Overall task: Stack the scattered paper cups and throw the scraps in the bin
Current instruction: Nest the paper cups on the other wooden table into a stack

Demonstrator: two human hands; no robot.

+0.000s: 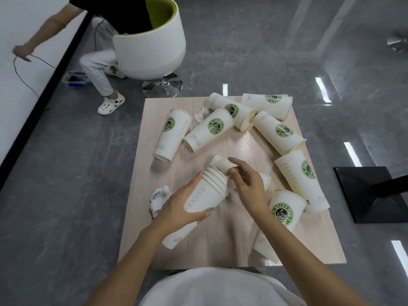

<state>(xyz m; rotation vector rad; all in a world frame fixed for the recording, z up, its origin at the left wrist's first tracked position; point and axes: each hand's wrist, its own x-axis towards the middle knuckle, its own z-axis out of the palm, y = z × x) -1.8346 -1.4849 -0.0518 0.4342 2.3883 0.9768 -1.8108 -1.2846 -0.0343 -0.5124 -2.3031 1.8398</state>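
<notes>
Several paper cups (209,129) lie tipped across the far and right sides of the bench (220,246) as your left hand (183,204) clamps round the nested stack (205,195), tilted with its mouth pointing away so your right hand (247,184), pinching a single cup (221,162), can feed it base-first into the opening. Room is tight on the right, where the rightmost cup (298,180) lies with its base at the very edge and looks likely to roll off if nudged. Two crumpled scraps, one (159,198) just beside your left hand and one (202,114) among the far cups, wait on the bench; no bin is in view.
</notes>
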